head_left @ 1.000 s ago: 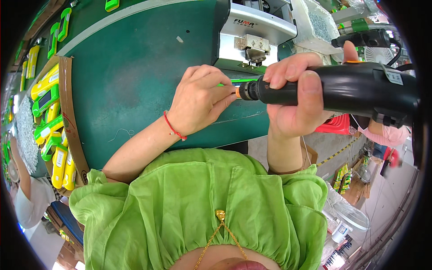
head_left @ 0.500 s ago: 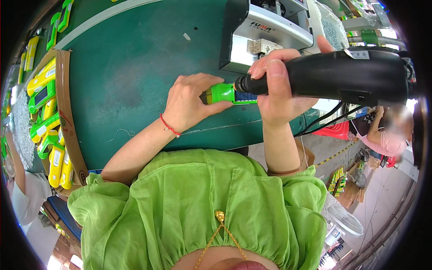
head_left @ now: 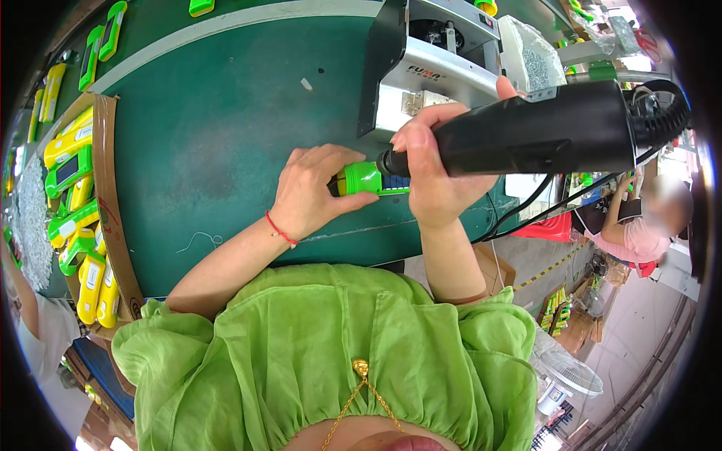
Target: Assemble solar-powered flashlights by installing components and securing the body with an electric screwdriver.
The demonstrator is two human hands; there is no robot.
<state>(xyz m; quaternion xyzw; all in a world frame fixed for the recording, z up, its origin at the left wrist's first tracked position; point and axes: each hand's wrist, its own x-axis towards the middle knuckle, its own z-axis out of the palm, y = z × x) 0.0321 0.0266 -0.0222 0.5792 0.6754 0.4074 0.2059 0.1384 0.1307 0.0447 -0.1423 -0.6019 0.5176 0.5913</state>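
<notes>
My left hand [head_left: 307, 184] is closed round the head end of a green solar flashlight [head_left: 364, 179], thumb below it and fingers above. The flashlight lies low over the green table, its dark panel partly showing to the right. My right hand [head_left: 436, 177] grips a black electric screwdriver [head_left: 534, 134], held almost level and pointing left. Its nose meets the flashlight's green body just behind the head. The bit's tip is hidden, and so is any screw under it. Much of the flashlight's right end is hidden by my right hand.
A cardboard box [head_left: 113, 195] of yellow and green flashlights stands at the left. Beyond my right hand is a silver and black machine [head_left: 421, 71], with a white tray [head_left: 530, 56] of small metal parts beside it. Black cables [head_left: 526, 207] hang right. A person [head_left: 635, 233] sits farther off.
Both hands, with the flashlight and screwdriver, have come slightly nearer to me. The screwdriver's nose now sits closer against the flashlight, and its orange tip no longer shows. The view has shifted a little.
</notes>
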